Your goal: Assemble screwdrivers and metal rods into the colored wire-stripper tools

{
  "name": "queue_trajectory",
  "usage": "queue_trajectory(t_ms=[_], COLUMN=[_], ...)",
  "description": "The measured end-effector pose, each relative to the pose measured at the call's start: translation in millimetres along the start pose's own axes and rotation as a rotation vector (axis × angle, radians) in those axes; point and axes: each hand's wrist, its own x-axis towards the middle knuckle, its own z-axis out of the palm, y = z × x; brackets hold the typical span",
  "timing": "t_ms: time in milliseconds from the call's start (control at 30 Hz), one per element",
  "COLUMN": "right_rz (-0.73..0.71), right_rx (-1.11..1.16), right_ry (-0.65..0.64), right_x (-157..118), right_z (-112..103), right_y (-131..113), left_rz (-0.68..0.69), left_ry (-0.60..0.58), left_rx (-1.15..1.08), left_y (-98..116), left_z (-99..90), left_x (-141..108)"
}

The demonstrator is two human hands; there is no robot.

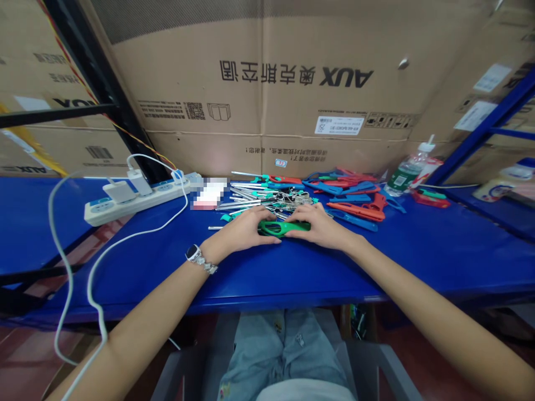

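Note:
Both hands meet around a green plastic piece (pixel 282 228) low over the blue table, near its middle. My left hand (pixel 251 227) grips the left end, with thumb below and fingers above. At the right end, my right hand (pixel 316 225) pinches the same piece between thumb and fingers. Just beyond the hands lies a pile of metal rods with teal parts (pixel 251 195) and thin wire pieces (pixel 292 199). Red plastic pieces (pixel 359 210) and blue plastic pieces (pixel 355 221) are heaped to the right of the pile.
A white power strip (pixel 100 213) with plugs and cables sits at the left on the blue table (pixel 259 278). A bottle with a green label (pixel 403 177) stands at the back right. Large cardboard (pixel 167 72) rises behind. Blue metal posts (pixel 472 136) are at the right.

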Motion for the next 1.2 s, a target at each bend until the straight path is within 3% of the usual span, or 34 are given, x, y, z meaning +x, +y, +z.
queue_trajectory(t_ms=[233, 467, 667, 800, 900, 1033, 1200], right_rz=[0.029, 0.252, 0.325, 0.289, 0.217, 0.134, 0.025], right_rx=[0.026, 0.045, -0.116, -0.112, -0.067, -0.015, 0.285], right_ry=[0.202, 0.330, 0.332, 0.426, 0.429, 0.445, 0.376], right_x=[-2.3, -16.3, -17.6, -6.9, 8.9, 30.7, 39.8], right_z=[-26.0, -19.1, -5.2, -5.4, -6.9, -6.9, 1.0], right_y=[16.9, 47.3, 56.5, 49.2, 36.8, 13.9, -12.7], left_rz=[0.008, 0.018, -0.030, -0.045, -0.027, 0.021, -0.057], left_ry=[0.242, 0.169, 0.249, 0.161, 0.173, 0.306, 0.335], left_rx=[-0.042, 0.091, 0.251, 0.277, 0.250, 0.174, -0.256], left_y=[-6.9, -22.3, -35.4, -42.6, -42.1, -28.6, -10.0], left_z=[-15.4, -19.5, -22.0, -21.3, -22.2, -28.3, -24.2], left_x=[-0.6, 15.4, 43.1, 62.8, 66.8, 51.9, 23.2])
